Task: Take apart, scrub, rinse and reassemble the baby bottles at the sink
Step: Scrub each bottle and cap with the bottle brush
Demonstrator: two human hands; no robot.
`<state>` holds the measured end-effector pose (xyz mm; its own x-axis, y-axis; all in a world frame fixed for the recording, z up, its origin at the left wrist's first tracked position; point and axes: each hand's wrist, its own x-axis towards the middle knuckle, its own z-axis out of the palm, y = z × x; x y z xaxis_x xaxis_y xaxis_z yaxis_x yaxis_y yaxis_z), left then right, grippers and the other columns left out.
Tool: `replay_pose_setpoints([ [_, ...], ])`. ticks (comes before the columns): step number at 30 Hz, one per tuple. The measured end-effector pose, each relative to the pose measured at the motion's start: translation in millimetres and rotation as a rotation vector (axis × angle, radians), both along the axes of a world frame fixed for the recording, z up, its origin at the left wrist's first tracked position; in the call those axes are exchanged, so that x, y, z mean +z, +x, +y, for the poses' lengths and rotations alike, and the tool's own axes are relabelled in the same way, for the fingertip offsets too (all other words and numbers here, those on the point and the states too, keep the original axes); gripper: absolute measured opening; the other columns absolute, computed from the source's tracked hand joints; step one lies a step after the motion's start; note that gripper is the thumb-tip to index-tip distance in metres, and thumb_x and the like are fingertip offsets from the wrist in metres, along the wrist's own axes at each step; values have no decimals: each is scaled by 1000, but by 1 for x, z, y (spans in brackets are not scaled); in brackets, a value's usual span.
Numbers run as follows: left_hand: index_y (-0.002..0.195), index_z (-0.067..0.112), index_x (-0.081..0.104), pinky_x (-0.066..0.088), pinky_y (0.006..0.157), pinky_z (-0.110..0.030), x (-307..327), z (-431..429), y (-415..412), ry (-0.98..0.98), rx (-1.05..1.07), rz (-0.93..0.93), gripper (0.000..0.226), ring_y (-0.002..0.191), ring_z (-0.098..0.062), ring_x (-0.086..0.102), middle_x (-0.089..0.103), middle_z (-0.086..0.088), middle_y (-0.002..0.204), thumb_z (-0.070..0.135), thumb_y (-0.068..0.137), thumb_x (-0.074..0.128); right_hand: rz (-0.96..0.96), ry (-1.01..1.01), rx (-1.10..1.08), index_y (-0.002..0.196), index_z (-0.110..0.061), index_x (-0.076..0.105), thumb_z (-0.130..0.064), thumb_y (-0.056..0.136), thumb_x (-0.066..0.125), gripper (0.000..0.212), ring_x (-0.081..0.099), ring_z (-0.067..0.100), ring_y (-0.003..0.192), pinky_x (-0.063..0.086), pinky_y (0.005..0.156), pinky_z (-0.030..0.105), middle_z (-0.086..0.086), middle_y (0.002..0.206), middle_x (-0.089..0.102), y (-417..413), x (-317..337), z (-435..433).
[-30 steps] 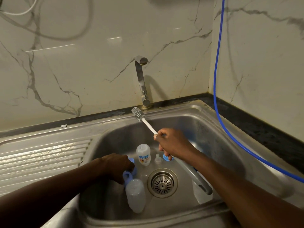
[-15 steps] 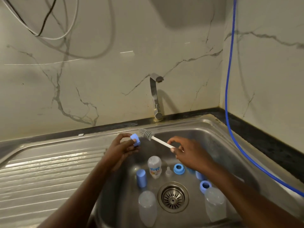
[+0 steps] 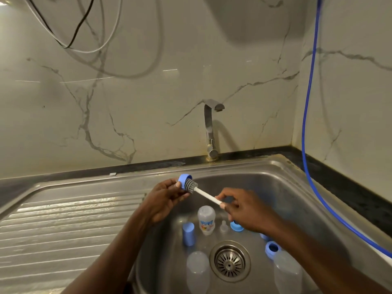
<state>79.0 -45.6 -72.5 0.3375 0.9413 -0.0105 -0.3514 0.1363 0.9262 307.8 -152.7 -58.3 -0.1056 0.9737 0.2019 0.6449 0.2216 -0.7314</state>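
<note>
Holding the blue ring [image 3: 184,179] over the sink [image 3: 265,164], the left hand [image 3: 167,200] pinches it by its edge. The right hand [image 3: 246,213] pinches the brush [image 3: 204,193] (1 long stick), which points left, head inside the ring.

Carried in a stainless steel sink [image 3: 275,179], with a ribbed drainboard [image 3: 63,230] stretching left and a round drain [image 3: 230,261] set in the basin floor. Lay beyond the drain, left to right: a blue cap [image 3: 188,234], a printed bottle [image 3: 206,219], a clear teat [image 3: 223,227], a blue ring [image 3: 235,227]. Rested nearer: a clear bottle [image 3: 197,272] left of the drain, a second clear bottle [image 3: 287,274] right, a second blue ring [image 3: 272,250] at its far end.
</note>
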Motion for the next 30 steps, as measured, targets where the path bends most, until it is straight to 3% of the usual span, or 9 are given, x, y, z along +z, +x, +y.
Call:
replay_pose_setpoints([
  [4, 118, -1, 60, 60, 76, -31, 3, -3, -1, -65, -33, -194, 31, 94, -26, 71, 68, -22, 110, 11, 91, 53, 500, -371, 164, 107, -22, 63, -21, 99, 54, 12, 38, 7, 42, 29, 36, 17, 0, 59, 55, -4, 8, -7],
  [6, 122, 3, 59, 61, 74, -34, 4, -3, -1, -76, 4, -247, 39, 92, -27, 71, 68, -22, 112, 12, 83, 60, 573, -401, 168, 109, -20, 62, -21, 100, 53, 13, 37, 7, 42, 28, 35, 17, 0, 59, 54, -7, 9, -8],
  [11, 123, -2, 60, 59, 71, -27, 1, 1, -3, -53, 99, 28, 32, 80, -20, 71, 73, -19, 97, 13, 96, 57, -79, 54, -92, 94, -28, 62, -24, 95, 55, 8, 55, 4, 57, 44, 56, 22, -9, 61, 57, -16, 2, -4],
  [15, 114, 0, 63, 60, 68, -29, 4, -3, 3, -122, 83, -19, 33, 87, -25, 74, 74, -21, 101, 24, 93, 61, -154, 103, -57, 97, -26, 63, -24, 95, 56, 8, 50, -1, 52, 37, 49, 12, -12, 59, 52, -18, 3, -7],
  [20, 126, -5, 60, 60, 83, -38, 12, -10, 4, -245, -57, -478, 38, 99, -33, 71, 66, -27, 119, 9, 92, 51, 722, -488, 224, 116, -14, 57, -19, 101, 49, 17, 33, 5, 40, 26, 33, 15, 0, 59, 50, -21, 21, -14],
  [22, 126, -4, 62, 57, 90, -41, 17, -15, 5, -243, -158, -564, 42, 106, -34, 69, 65, -24, 124, 11, 88, 51, 882, -565, 285, 122, -12, 55, -18, 102, 46, 22, 30, 4, 40, 25, 32, 14, 1, 61, 48, -19, 26, -14],
  [24, 120, 0, 62, 60, 85, -39, 15, -13, 9, -181, -76, -414, 33, 99, -31, 71, 66, -22, 119, 13, 91, 52, 736, -477, 173, 115, -17, 59, -19, 102, 48, 17, 33, 5, 39, 27, 33, 15, 0, 59, 50, -22, 26, -12],
  [27, 110, 1, 61, 61, 77, -30, 10, -8, 8, -68, 97, -137, 18, 83, -23, 71, 69, -20, 100, 1, 95, 51, 86, -72, -77, 97, -27, 61, -23, 98, 53, 8, 47, 2, 45, 36, 43, 17, -8, 58, 55, -25, 18, -10],
  [30, 119, -4, 60, 62, 75, -32, 11, -9, 5, -151, 30, -154, 31, 90, -27, 74, 73, -23, 103, 12, 92, 60, -162, 153, -119, 99, -25, 58, -23, 98, 52, 6, 57, 6, 62, 44, 57, 21, -5, 73, 61, -19, 10, -9],
])
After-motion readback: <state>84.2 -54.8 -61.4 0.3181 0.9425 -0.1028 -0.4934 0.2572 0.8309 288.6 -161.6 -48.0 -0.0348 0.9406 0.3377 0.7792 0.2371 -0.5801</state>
